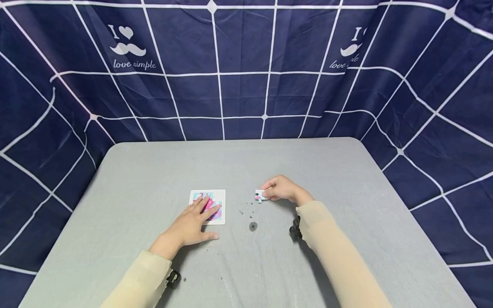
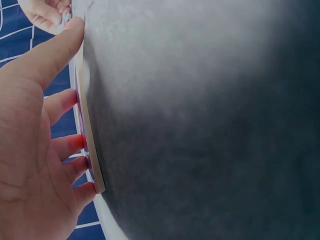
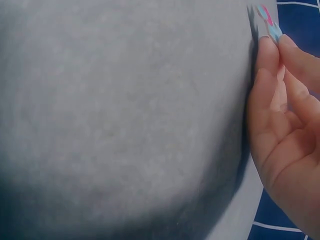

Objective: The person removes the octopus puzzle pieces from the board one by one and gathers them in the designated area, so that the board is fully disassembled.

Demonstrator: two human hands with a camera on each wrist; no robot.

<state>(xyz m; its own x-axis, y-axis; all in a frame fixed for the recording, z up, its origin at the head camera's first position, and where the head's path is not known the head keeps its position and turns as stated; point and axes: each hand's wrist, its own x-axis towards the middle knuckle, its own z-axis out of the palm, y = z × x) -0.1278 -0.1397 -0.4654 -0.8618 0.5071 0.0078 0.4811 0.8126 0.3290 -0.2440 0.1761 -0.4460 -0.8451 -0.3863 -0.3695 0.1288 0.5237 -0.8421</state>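
A square puzzle board [image 1: 221, 194] with a white border and a pink and light blue picture lies left of the middle of the table. My left hand [image 1: 191, 223] rests on it, fingers spread over the picture and the thumb on the table beside its near edge. In the left wrist view the board's thin edge [image 2: 95, 155] shows under the fingertips. To the right, my right hand [image 1: 283, 189] pinches a small puzzle piece [image 1: 259, 195] between thumb and fingers. The piece [image 3: 272, 27] is light blue and pink, held close over the table in the right wrist view.
The grey table [image 1: 239, 167] has a dark round stain [image 1: 253, 226] and several small specks between the hands. A dark blue curtain [image 1: 246, 55] with white grid lines surrounds its back and sides. Black wrist devices [image 1: 295, 229] sit at both sleeves.
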